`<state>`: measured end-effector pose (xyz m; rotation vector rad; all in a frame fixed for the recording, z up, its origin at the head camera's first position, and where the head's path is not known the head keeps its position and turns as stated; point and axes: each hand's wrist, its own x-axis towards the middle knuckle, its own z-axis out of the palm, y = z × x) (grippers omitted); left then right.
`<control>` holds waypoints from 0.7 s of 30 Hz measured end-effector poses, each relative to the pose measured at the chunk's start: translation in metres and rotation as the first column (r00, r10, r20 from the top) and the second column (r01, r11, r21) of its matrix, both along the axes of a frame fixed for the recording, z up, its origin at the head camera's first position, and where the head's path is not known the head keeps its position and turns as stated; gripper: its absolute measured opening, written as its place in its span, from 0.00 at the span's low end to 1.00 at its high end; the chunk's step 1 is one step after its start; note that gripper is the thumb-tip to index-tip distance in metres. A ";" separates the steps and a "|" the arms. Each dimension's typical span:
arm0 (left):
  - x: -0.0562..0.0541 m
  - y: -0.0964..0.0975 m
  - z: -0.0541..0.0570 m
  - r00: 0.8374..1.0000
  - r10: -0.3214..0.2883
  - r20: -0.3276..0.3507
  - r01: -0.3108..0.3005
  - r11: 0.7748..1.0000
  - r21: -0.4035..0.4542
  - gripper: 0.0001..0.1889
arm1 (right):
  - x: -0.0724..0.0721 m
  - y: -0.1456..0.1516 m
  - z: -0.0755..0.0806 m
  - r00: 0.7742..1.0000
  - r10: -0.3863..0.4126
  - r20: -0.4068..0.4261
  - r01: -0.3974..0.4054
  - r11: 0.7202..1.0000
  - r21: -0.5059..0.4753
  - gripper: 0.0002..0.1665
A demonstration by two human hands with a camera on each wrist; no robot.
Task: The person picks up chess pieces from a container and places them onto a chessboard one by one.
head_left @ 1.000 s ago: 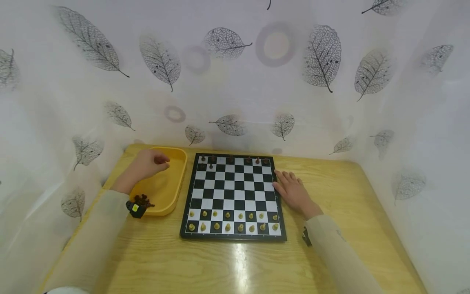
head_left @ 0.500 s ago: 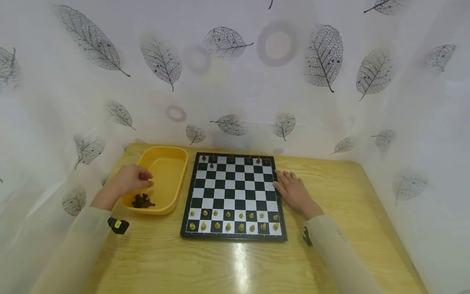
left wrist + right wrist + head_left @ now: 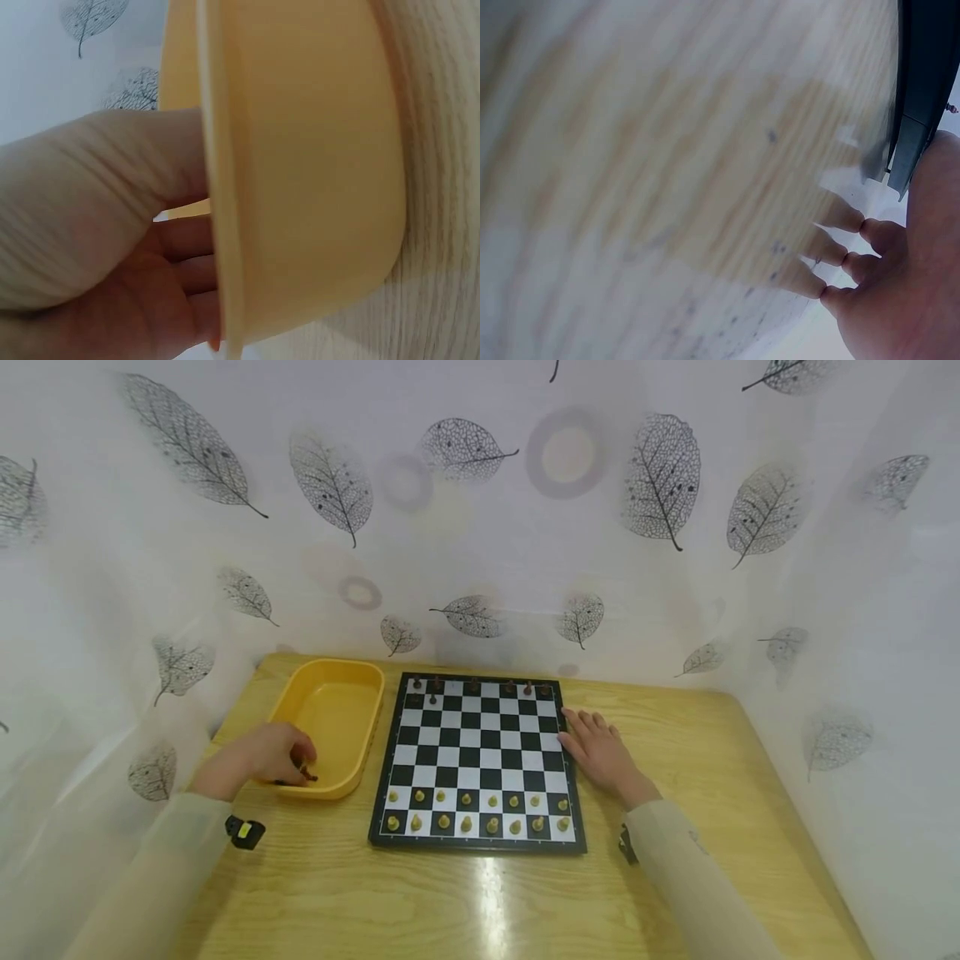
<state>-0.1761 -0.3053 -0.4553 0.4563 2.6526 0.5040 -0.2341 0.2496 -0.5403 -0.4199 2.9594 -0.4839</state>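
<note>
In the head view, the table fills the lower part of the frame, with a curtain behind it across the top. The chessboard lies at lower centre, the tray left of it. Near pieces stand in two rows along the board's lower edge, far pieces along its upper edge and upper left corner. The left hand is over the tray's lower left, its fingers inside; the right hand lies against the board's right edge.

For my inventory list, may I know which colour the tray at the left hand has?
The tray is yellow; it shows best in the head view.
</note>
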 end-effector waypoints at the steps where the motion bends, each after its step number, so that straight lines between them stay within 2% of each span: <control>1: 0.000 0.001 -0.001 1.000 -0.009 0.000 0.009 1.000 0.000 0.12 | 0.000 0.000 0.000 1.000 -0.001 0.001 0.001 1.000 0.001 0.42; 5: 0.001 0.006 -0.006 1.000 -0.015 -0.004 0.015 1.000 -0.005 0.11 | 0.001 0.000 0.002 1.000 -0.004 0.005 0.004 1.000 0.009 0.42; 12: -0.001 0.005 -0.013 0.998 0.056 0.006 -0.056 0.998 0.028 0.13 | 0.002 0.000 0.002 1.000 -0.005 0.010 0.005 1.000 0.013 0.41; 21: -0.006 0.003 -0.021 0.994 0.077 -0.079 -0.071 0.995 0.069 0.12 | 0.003 0.000 0.001 1.000 0.007 -0.014 -0.007 1.000 -0.002 0.41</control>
